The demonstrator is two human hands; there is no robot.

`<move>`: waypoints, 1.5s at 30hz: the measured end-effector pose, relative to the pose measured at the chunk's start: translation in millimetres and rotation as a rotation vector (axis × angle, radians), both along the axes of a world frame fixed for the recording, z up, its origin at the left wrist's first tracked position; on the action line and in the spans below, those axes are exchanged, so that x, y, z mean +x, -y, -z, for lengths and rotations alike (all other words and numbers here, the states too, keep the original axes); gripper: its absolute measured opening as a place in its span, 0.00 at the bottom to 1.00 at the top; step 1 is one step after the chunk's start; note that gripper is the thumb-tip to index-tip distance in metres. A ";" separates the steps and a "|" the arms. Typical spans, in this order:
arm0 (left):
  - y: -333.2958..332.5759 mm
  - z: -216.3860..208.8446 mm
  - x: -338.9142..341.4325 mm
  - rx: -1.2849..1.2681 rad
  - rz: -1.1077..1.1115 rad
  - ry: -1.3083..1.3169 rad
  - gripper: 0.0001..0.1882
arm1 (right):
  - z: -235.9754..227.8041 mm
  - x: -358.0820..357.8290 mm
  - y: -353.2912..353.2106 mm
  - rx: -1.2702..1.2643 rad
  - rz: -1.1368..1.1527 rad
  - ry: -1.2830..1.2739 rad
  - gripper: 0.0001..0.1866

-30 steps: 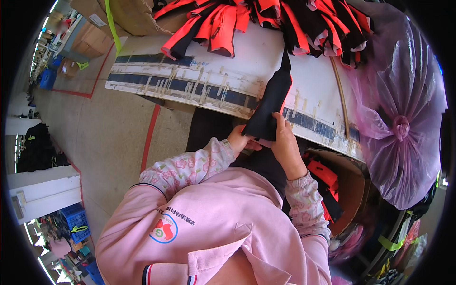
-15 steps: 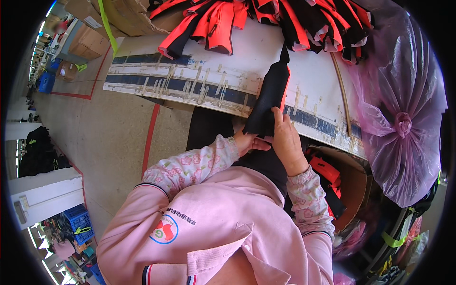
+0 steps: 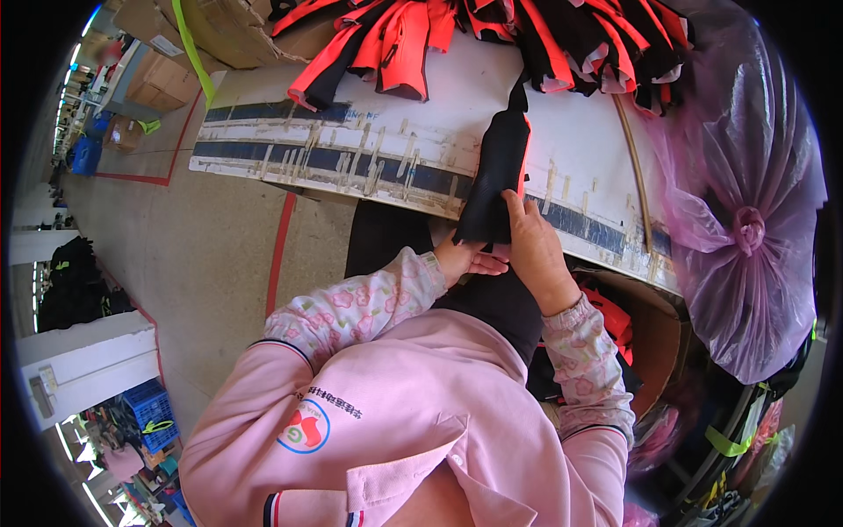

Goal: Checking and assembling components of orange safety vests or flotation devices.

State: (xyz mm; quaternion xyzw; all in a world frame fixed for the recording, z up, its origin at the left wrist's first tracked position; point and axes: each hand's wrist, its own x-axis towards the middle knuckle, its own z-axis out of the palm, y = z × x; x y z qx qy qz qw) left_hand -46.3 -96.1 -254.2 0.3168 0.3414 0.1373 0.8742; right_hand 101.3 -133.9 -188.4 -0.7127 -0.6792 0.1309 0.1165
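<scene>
A long black fabric piece [image 3: 492,180] with an orange side hangs over the table's front edge, its narrow strap running back toward the pile. My left hand [image 3: 465,259] is at its lower left corner, the thumb side hidden behind the cloth and the other fingers showing below the hem. Along the right edge, my right hand [image 3: 533,241] pinches the cloth, with the index finger lying up along it. Several similar orange and black fabric pieces [image 3: 404,53] lie bunched at the back of the table.
The white table [image 3: 421,123] has worn tape along its front edge. A thin wooden stick [image 3: 634,176] lies on its right. A tied pink plastic bag [image 3: 746,233] bulges at the right. Below stands a cardboard box [image 3: 659,338] with orange and black pieces. Cartons [image 3: 237,31] stand far left.
My right hand has shifted slightly down and right along the fabric's edge. The piece hangs a little straighter, and my left hand has moved slightly right.
</scene>
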 end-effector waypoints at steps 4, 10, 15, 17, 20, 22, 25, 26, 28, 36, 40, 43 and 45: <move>6.3 -4.4 2.5 0.051 -0.025 -0.083 0.15 | -5.7 -3.7 0.5 -0.005 0.027 0.001 0.38; 6.6 -0.7 3.7 0.063 -0.109 -0.082 0.14 | 2.6 0.6 1.7 0.001 0.011 0.049 0.32; 1.2 1.2 1.7 -0.034 -0.089 -0.016 0.14 | 0.4 5.0 0.0 0.004 0.000 0.016 0.30; 2.3 5.7 1.9 -0.023 -0.093 -0.010 0.15 | -3.6 4.4 -1.5 0.000 0.001 -0.015 0.30; 8.9 9.0 4.6 0.005 -0.127 -0.009 0.16 | -23.2 10.7 -4.3 -0.091 -0.039 0.049 0.30; 14.7 13.0 8.1 0.023 -0.153 -0.010 0.17 | -39.5 20.7 -4.9 -0.064 -0.168 -0.123 0.29; 22.0 14.3 16.3 0.132 -0.189 0.081 0.17 | -41.5 -8.2 -35.1 0.191 -0.049 -0.109 0.36; 25.5 13.1 17.2 0.136 -0.184 0.085 0.17 | -36.4 -14.3 -44.5 0.380 0.021 -0.061 0.37; 31.3 12.4 18.8 0.165 -0.286 0.029 0.15 | -11.9 -11.4 -58.2 0.387 0.041 -0.014 0.38; 10.1 27.3 17.3 -0.052 -0.142 0.024 0.15 | 44.6 17.1 -67.2 0.273 0.069 0.081 0.40; 13.1 26.0 5.6 -0.243 -0.201 0.095 0.27 | 40.7 4.2 -75.4 0.345 0.008 -0.028 0.38; 12.1 22.4 19.8 0.043 0.043 -0.132 0.21 | 30.8 7.1 -63.6 0.242 0.066 0.022 0.39; 12.9 20.8 22.8 -0.066 -0.014 -0.052 0.18 | 37.5 9.9 -56.1 0.192 0.101 0.059 0.40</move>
